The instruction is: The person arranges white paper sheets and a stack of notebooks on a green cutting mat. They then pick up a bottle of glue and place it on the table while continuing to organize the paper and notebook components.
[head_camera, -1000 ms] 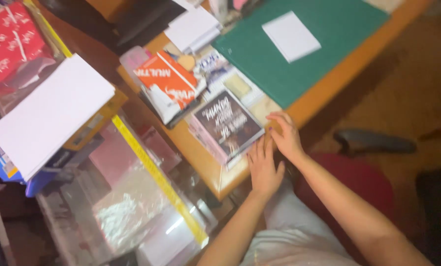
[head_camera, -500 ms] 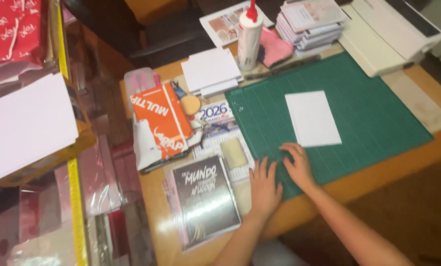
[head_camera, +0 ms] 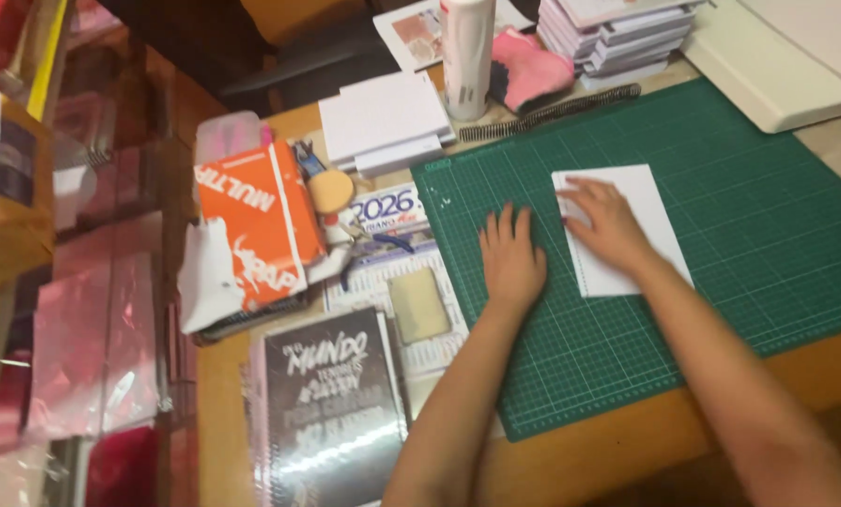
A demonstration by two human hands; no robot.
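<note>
Where the wooden bench (head_camera: 570,460) comes closest, a black spiral book with white writing on its cover (head_camera: 336,413) lies flat at the near left. Just past it sits a small tan square pad (head_camera: 418,303) on a white and blue calendar sheet (head_camera: 387,253). To the left of that rests an orange box with white letters (head_camera: 251,225), tipped a little on a stack of papers. A round tan sponge (head_camera: 331,191) lies beside the box.

A big green cutting mat with a grid of thin lines (head_camera: 721,188) covers the right part of the bench. The left hand (head_camera: 511,263) lies flat on the mat, palm down, fingers spread wide open, holding nothing. The right hand (head_camera: 610,225) is also open and flat. It presses down on a white sheet of paper (head_camera: 646,216) that lies on the mat. The two hands are near each other but not touching.

Farther back, a stack of white paper blocks (head_camera: 385,120) sits just off the mat's left corner. A tall white bottle (head_camera: 467,56) stands next to it, with a pink cloth (head_camera: 531,68) just beside. A black spiral wire (head_camera: 550,111) lies along the mat's far edge. Behind it is a pile of white and grey notebooks (head_camera: 617,33). At the far right sits a cream plastic machine (head_camera: 786,66).
</note>
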